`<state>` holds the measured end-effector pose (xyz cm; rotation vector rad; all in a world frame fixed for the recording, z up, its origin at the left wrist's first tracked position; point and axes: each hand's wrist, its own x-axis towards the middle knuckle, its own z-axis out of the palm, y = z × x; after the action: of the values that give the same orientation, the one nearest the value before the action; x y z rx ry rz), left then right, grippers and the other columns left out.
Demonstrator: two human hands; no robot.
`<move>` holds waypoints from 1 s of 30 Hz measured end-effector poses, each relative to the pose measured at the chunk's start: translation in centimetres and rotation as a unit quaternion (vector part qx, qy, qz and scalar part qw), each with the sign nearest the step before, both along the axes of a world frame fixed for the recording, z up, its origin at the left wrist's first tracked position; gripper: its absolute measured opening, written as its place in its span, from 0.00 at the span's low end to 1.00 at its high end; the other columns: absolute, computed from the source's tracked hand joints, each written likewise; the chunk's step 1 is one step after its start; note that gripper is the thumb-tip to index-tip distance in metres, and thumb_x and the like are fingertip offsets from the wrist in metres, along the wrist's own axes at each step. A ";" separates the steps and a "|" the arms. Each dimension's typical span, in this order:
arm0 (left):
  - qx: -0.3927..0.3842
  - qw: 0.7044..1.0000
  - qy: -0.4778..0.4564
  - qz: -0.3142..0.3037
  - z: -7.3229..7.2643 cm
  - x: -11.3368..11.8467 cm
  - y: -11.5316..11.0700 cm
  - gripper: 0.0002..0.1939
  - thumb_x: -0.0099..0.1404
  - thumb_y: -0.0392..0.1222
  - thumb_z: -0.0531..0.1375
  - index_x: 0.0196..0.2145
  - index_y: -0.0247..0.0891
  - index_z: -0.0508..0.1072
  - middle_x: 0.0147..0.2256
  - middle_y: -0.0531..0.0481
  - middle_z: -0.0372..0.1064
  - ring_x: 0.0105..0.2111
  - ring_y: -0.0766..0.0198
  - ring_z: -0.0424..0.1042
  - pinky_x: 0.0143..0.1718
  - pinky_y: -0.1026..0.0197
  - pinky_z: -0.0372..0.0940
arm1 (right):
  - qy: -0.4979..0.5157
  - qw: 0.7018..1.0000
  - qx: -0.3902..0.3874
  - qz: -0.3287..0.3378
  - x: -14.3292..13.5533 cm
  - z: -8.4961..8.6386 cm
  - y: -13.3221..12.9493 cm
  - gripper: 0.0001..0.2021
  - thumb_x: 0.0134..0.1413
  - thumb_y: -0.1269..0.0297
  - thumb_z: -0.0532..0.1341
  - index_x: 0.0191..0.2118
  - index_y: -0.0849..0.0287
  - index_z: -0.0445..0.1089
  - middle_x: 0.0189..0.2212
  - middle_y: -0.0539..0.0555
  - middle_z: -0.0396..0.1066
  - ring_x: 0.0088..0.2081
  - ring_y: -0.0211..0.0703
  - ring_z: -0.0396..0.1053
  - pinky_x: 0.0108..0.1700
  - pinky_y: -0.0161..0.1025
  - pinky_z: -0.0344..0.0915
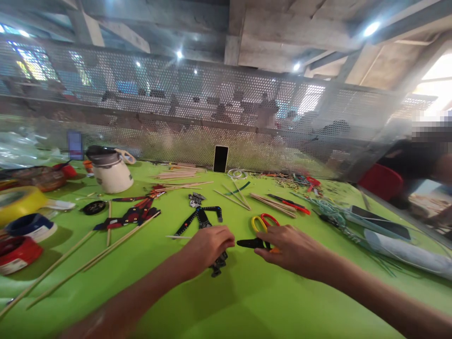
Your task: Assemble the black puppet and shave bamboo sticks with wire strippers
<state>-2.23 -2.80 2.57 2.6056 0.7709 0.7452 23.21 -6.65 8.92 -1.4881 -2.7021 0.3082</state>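
A dark jointed puppet figure [202, 217] lies on the green table [247, 301], its head away from me. My left hand [211, 244] is closed over the lower part of the figure; what its fingers pinch is too small to make out. Just to the right, my right hand [287, 247] is closed on dark-nosed pliers [250, 243], whose tip points at my left fingertips. Scissors with yellow and red handles [259, 222] lie just beyond my right hand.
At left are a second red and black figure [136, 214], long sticks [106, 252], tape rolls [31, 227] and a jug [112, 174]. A phone [221, 158] stands at the back. Stick bundles [273, 205], green cord [328, 212] and another phone [379, 222] lie right.
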 end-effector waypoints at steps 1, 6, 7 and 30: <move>-0.028 1.000 -0.008 0.009 0.1 0.0 0.1 0.10 0.74 0.40 0.52 0.38 0.33 0.71 0.35 0.48 0.70 0.34 0.64 0.67 0.37 0.63 0.60 | -0.032 0.998 0.061 0.003 -0.2 -0.3 -0.5 0.17 0.65 0.51 0.54 0.42 0.58 0.73 0.30 0.53 0.69 0.31 0.44 0.66 0.33 0.39 0.59; -0.094 0.995 -0.016 0.015 0.8 -0.7 0.7 0.15 0.75 0.43 0.51 0.33 0.35 0.71 0.31 0.49 0.69 0.35 0.62 0.66 0.40 0.62 0.60 | -0.094 0.969 0.221 0.062 -0.8 -0.4 -1.8 0.17 0.62 0.52 0.58 0.46 0.60 0.73 0.33 0.57 0.71 0.32 0.50 0.71 0.32 0.43 0.63; -0.102 0.995 -0.019 0.006 1.0 -0.8 0.8 0.15 0.75 0.44 0.51 0.34 0.35 0.72 0.32 0.49 0.69 0.36 0.62 0.66 0.41 0.62 0.59 | -0.092 0.965 0.235 0.065 -0.7 -0.2 -1.8 0.17 0.63 0.52 0.58 0.47 0.61 0.72 0.33 0.57 0.71 0.31 0.50 0.72 0.32 0.43 0.64; -0.339 0.936 -0.090 -0.042 4.2 -1.7 -1.1 0.17 0.71 0.49 0.55 0.41 0.32 0.76 0.34 0.47 0.76 0.27 0.69 0.66 0.28 0.66 0.59 | -0.030 0.975 0.210 0.062 -0.9 2.8 -2.8 0.19 0.67 0.52 0.53 0.50 0.61 0.70 0.33 0.55 0.69 0.30 0.43 0.70 0.31 0.40 0.61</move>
<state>-3.97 -3.87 6.81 1.9073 0.6987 0.5522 22.29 -9.48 11.70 -1.2291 -2.6808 -0.2969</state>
